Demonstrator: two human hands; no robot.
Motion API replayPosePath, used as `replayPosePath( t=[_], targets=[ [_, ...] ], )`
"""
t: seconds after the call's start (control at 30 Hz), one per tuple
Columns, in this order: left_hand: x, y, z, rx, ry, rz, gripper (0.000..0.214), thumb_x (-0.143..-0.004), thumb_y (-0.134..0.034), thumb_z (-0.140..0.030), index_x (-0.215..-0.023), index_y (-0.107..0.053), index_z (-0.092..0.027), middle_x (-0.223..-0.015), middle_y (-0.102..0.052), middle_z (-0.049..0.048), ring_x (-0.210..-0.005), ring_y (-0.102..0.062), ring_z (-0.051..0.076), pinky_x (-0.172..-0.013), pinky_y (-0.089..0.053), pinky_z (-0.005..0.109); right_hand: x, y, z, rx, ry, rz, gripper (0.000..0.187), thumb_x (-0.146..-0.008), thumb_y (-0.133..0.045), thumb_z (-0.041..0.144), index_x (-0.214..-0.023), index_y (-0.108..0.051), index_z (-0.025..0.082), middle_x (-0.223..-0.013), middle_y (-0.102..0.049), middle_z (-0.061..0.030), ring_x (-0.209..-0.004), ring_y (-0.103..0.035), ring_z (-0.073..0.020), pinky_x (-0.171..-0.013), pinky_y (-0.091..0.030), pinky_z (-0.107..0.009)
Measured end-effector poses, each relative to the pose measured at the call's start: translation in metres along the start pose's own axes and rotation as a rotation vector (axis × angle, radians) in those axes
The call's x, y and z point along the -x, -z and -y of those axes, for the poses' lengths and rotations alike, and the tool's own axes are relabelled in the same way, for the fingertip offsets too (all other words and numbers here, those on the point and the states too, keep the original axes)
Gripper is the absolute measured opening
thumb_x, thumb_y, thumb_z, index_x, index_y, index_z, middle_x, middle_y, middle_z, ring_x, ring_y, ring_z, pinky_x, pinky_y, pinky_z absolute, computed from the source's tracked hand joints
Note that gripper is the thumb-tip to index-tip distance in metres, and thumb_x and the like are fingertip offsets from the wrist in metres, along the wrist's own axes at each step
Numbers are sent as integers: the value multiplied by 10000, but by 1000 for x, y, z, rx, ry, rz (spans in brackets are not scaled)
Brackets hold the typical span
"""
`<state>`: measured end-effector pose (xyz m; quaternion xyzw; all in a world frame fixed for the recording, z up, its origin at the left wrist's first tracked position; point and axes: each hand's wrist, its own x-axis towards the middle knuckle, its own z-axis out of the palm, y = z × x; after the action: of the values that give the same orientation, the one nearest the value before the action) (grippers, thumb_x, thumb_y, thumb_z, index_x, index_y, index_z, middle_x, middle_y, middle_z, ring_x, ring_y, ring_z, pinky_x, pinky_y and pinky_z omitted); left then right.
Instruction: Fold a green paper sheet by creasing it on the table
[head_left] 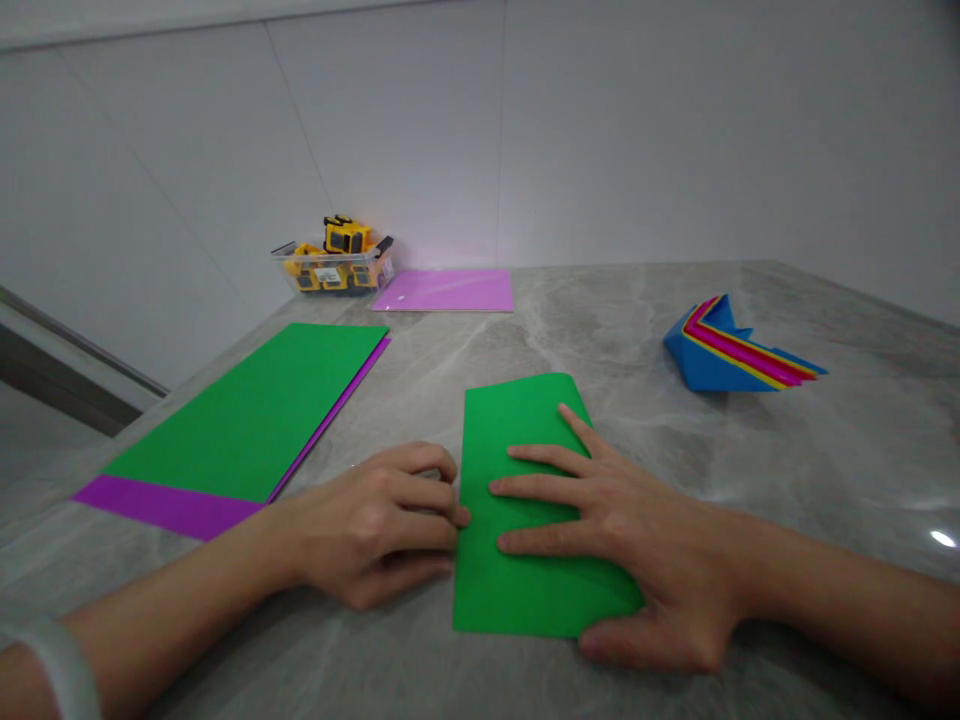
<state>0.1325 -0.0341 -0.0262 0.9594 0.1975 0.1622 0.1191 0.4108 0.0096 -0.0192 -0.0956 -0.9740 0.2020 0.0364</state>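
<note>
A green sheet of paper (495, 590) lies in front of me, bent over on itself, with a rounded, uncreased bend at its far right corner. Its left edge meets the curled fingers of my left hand (382, 525), and one fingertip rests on the paper there. My right hand (622, 530) is spread flat over the right half, fingers apart and pointing left, with the thumb by the near edge. The palm hides much of the paper's right side.
To the left, a large green sheet (247, 410) lies over purple paper (172, 508). A clear bin (334, 272) of yellow toy vehicles and a pink-purple pack of paper (450, 290) stand near the wall. Folded blue, yellow and pink papercraft (720, 355) sits at right on the grey marbled table (600, 330).
</note>
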Motion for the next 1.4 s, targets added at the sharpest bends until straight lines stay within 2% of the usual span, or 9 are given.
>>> replayPosePath(
  t=[0.1, 0.17, 0.37, 0.63, 0.83, 0.93, 1.03, 1.2, 1.4],
  targets=[
    [-5, -10, -10, -26, 140, -71, 297, -876, -631, -439, -925, -672, -149, -810, -679, 69, -913, -560, 250, -868, -486, 431, 0, -1, -1, -7, 10, -7, 702, -712, -676, 497, -1373, -537, 305, -1459, -478, -85, -1367, -342, -423, -1050, 133, -727],
    [-8, -17, -15, -71, 178, -113, 350, -862, -627, -490, -931, -683, -152, -782, -663, 62, -922, -562, 252, -882, -480, 439, 0, -2, -2, -14, 13, -8, 693, -716, -676, 501, -1367, -543, 301, -1456, -482, -88, -1372, -334, -422, -1046, 135, -729],
    [-12, -23, -20, -109, 177, -84, 322, -897, -590, -462, -873, -698, -160, -777, -636, 57, -914, -596, 222, -904, -508, 404, 1, -2, -2, -20, 5, -13, 559, -829, -609, 435, -1370, -537, 313, -1472, -468, -73, -1385, -330, -394, -1064, 98, -722],
    [-15, -21, -19, -95, 174, -107, 321, -867, -637, -445, -781, -679, -139, -755, -600, 60, -885, -601, 231, -778, -557, 354, 1, -2, -2, -3, 18, -22, 584, -791, -632, 377, -1365, -544, 318, -1465, -474, -67, -1374, -341, -404, -1044, 97, -747],
    [-12, -21, -21, -83, 235, -61, 325, -875, -615, -470, -796, -668, -159, -852, -603, 87, -939, -610, 253, -795, -557, 402, 2, -6, -5, 14, 34, -7, 580, -803, -608, 404, -1370, -538, 305, -1491, -439, -81, -1394, -306, -393, -1036, 115, -743],
    [-9, -21, -18, -81, 341, -18, 394, -835, -627, -553, -922, -648, -170, -1215, -582, 177, -1197, -540, 334, -941, -507, 527, 3, -6, -6, 34, 43, -11, 569, -812, -593, 415, -1365, -544, 289, -1503, -423, -87, -1410, -277, -378, -1037, 146, -728],
    [-6, -22, -10, -67, 432, 55, 626, -772, -635, -655, -1169, -562, -176, -1484, -404, 213, -1374, -385, 368, -1083, -332, 659, 4, -7, -6, 52, 50, -19, 565, -817, -584, 430, -1361, -546, 280, -1522, -395, -82, -1415, -270, -372, -1041, 144, -726],
    [-4, -23, -2, -66, 482, 185, 909, -794, -561, -706, -1498, -273, -208, -1585, -247, 184, -1455, -239, 367, -1132, -151, 706, 5, -9, -7, 68, 42, -33, 561, -816, -592, 446, -1354, -551, 289, -1498, -423, -75, -1405, -295, -361, -1037, 137, -736],
    [-10, -17, -9, -69, 545, 312, 944, -824, -498, -716, -1553, -99, -270, -1619, -96, 101, -1484, -128, 333, -1171, -72, 651, 5, -7, -5, 44, 39, -32, 564, -820, -603, 416, -1368, -539, 298, -1508, -414, -71, -1402, -306, -357, -1061, 126, -714]
  ],
)
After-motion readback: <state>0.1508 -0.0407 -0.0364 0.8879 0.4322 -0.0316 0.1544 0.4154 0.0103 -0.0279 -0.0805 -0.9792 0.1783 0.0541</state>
